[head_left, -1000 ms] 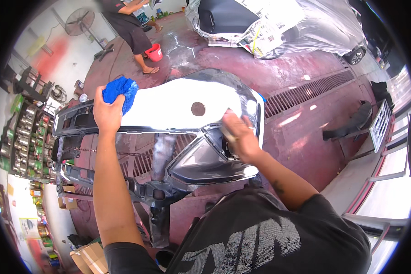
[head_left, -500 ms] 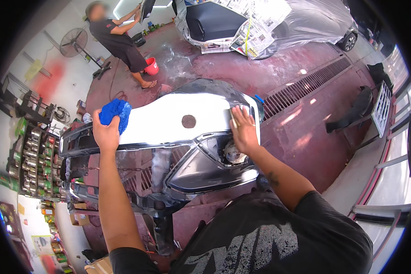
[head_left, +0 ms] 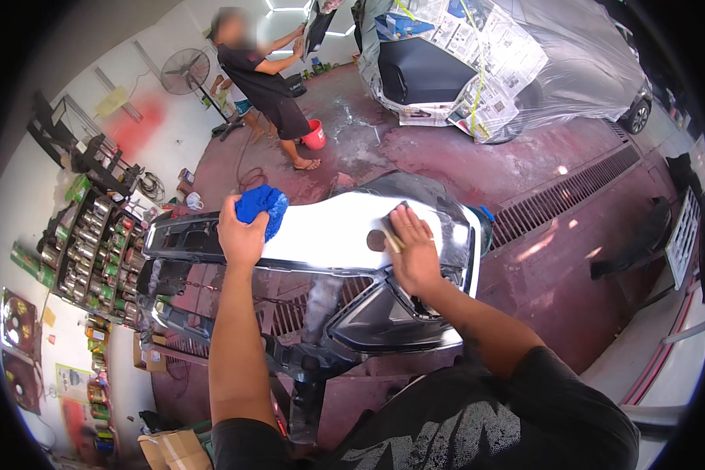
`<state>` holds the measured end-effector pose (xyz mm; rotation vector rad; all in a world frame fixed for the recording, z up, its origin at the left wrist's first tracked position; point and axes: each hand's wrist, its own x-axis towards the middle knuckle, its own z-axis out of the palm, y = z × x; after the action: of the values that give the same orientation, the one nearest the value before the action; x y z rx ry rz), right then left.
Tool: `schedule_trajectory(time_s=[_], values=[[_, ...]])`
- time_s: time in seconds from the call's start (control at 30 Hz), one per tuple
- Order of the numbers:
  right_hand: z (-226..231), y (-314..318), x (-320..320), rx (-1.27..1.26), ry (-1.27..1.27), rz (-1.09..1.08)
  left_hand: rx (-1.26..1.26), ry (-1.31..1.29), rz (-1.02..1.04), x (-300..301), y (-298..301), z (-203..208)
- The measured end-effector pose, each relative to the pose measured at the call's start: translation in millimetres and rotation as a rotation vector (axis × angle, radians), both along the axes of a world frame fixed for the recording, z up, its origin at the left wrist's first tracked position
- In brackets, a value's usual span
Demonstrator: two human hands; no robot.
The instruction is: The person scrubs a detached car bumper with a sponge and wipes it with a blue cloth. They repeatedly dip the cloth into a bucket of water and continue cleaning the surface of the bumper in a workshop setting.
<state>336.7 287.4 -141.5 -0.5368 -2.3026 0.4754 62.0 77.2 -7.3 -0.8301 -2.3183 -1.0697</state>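
A car bumper point(head_left: 329, 223) lies across in front of me, its upper face shining white with a round hole in it. My left hand point(head_left: 241, 235) is closed round a fluffy blue cloth point(head_left: 266, 205) at the left part of the white face. My right hand point(head_left: 415, 254) lies flat on the face beside the round hole, fingers extended. Under its palm is a thin pale-yellow pad point(head_left: 396, 240), mostly hidden, so its exact kind does not show. Below the hand is a dark recessed part of the bumper point(head_left: 376, 317).
Behind, a person point(head_left: 258, 74) holds a dark panel, near a red bucket point(head_left: 314, 135). A car wrapped in plastic and newspaper point(head_left: 517, 66) stands far right. Shelves of paint cans point(head_left: 94, 251) line the left. A floor grate point(head_left: 564, 196) runs right; a cardboard box point(head_left: 172, 450) sits lower left.
My right hand has slid left over the white face, from near its right end to beside the hole. The blue cloth stays in my left hand. The whole view has shifted.
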Motion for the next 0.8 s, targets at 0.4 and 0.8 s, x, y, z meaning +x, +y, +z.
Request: schedule_trajectory(time_s=[0.4,0.8], values=[[-23,99,39,-0.117,-0.037,0.102,-0.014,0.053,-0.073,14,5,17],[82,-23,-79,0.189,0.058,0.255,-0.021,0.079,-0.112,23,7,22]])
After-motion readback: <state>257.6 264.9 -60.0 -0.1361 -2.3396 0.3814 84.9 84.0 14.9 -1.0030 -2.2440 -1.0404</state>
